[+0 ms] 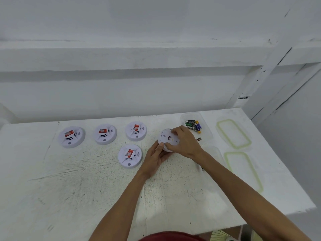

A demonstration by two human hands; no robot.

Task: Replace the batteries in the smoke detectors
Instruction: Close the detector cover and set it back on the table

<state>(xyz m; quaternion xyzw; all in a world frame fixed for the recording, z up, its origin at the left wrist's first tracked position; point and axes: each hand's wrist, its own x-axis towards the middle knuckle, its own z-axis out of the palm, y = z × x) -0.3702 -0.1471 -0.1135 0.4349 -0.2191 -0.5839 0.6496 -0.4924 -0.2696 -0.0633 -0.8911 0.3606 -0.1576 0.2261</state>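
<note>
**back of a fifth detector being worked on above the counter**

an upturned smoke detector (167,138) is being held just above the counter (86,188), right of centre. its back face is being tilted toward the camera, so its slots and central opening are showing. it is being cradled from below by the left hand (156,155). that hand's fingers are curling under the housing and its thumb is pressing on the near rim, which is judged to be steadying the body. the right hand (184,141) is being laid over the far edge, with its fingers bent and gripping the back plate. this is probably for twisting the plate or for getting at the battery bay. whether the plate is turning cannot be told.

four other smoke detectors (73,142) are lying face up to the left, three in a row and one nearer. a red-labelled block battery (69,133) is resting on top of each, seemingly so that every unit is being paired with its cell. a clear tub (207,132) of loose cylindrical batteries (193,125) is standing just beyond the right hand, within easy reach. two clear lids with green seals (233,133) are lying well to the right, out of the working area.
</note>
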